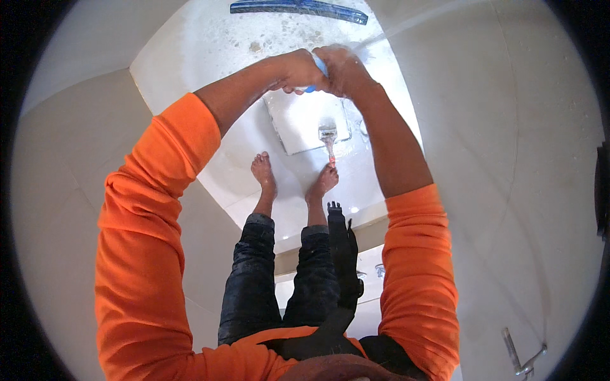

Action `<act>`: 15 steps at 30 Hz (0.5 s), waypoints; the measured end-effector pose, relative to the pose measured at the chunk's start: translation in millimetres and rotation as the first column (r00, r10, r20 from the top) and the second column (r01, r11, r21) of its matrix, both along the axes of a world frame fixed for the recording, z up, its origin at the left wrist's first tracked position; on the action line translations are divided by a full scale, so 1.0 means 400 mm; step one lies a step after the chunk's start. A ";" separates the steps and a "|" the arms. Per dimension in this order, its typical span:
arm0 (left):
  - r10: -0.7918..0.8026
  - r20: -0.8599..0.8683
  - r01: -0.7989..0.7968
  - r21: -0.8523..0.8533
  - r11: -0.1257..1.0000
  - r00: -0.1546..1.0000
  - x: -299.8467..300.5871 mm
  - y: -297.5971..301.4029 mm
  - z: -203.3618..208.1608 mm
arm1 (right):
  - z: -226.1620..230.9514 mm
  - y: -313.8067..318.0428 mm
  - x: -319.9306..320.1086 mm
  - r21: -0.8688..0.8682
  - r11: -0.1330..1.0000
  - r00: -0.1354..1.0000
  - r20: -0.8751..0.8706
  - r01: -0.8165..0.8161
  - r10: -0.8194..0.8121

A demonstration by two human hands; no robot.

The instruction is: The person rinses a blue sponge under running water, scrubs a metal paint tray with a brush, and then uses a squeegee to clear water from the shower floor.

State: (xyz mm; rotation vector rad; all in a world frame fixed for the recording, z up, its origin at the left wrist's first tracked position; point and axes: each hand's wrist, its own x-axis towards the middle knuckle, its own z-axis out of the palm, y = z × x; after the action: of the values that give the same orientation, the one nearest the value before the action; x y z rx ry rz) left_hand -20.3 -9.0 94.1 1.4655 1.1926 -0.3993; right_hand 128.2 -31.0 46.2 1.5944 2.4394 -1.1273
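Observation:
My left hand (297,70) and my right hand (346,71) are close together at the end of my outstretched arms, in front of my body. Both are closed round a small blue-and-white object (319,65). Most of it is hidden by the fingers, so I cannot tell its kind. Below the hands, a flat brush (328,134) with a reddish handle end lies on the wet floor, its bristles over a pale square panel (295,130). The brush handle reaches to the toes of my right foot (324,183).
A blue squeegee blade (298,7) lies at the far end of the wet, spotted floor (216,38). Smooth walls close in on both sides. A metal fixture (524,367) sits at the lower right. Behind my feet runs a raised ledge (289,260).

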 end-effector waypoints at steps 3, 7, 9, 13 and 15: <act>-0.290 -0.190 0.343 0.390 0.855 0.938 -0.010 -0.053 -0.012 | 0.018 0.012 -0.015 -0.191 0.977 0.978 0.161 -0.097 0.129; -0.276 -0.284 0.379 0.430 0.819 0.918 0.006 -0.061 -0.003 | -0.018 0.010 -0.003 -0.093 0.978 0.959 0.200 -0.187 0.203; -0.223 -0.199 0.291 0.452 0.843 0.954 -0.006 -0.039 -0.024 | -0.038 0.015 0.010 0.090 0.983 0.969 0.205 -0.159 0.138; 0.245 0.069 -0.241 -0.067 0.968 0.967 -0.082 0.009 -0.034 | -0.062 -0.055 -0.038 0.610 0.764 0.961 0.014 0.210 -0.275; 0.527 0.107 -0.451 -0.393 0.801 0.843 -0.073 -0.001 0.002 | -0.067 -0.057 -0.037 0.567 0.767 0.924 0.026 0.301 -0.383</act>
State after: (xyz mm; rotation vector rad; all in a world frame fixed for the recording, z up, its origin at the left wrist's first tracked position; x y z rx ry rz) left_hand -49.4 -9.2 95.0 0.8157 1.2033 -0.0826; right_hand 113.4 -53.9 19.5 2.2587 2.5850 -0.2728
